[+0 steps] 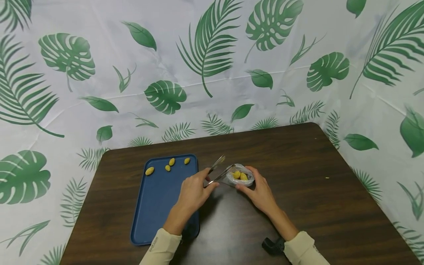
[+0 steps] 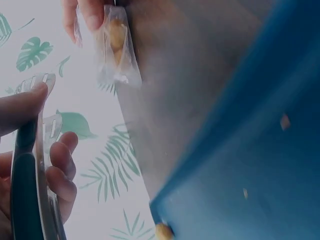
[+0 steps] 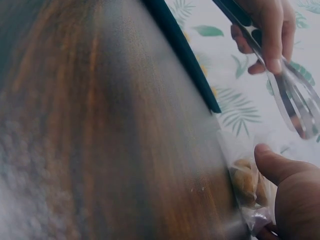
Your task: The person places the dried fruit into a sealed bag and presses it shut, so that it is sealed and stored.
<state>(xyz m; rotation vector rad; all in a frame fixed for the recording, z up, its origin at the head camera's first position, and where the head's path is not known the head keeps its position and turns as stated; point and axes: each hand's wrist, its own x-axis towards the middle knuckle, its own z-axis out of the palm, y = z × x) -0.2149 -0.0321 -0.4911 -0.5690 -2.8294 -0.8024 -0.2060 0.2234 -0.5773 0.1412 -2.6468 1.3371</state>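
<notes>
My left hand (image 1: 194,189) grips a pair of metal tongs (image 2: 26,192) with dark handle grips and slotted ends. The tongs' arms are spread, with one tip close over the mouth of a clear plastic bag (image 1: 231,180). My right hand (image 1: 261,191) holds that bag by its side, thumb and fingers around it. Inside the bag lie several small yellow oval pieces (image 3: 244,185), rough like nuts or little fruits. A blue tray (image 1: 162,202) lies left of the bag, partly beneath my left forearm in the head view. Several similar yellow pieces (image 1: 149,171) sit near its far end.
The dark wooden table (image 1: 318,184) reaches back to a white cloth backdrop (image 1: 116,14) printed with green leaves. A black object (image 1: 273,246) shows at my right wrist. Tiny crumbs (image 2: 285,122) dot the tray.
</notes>
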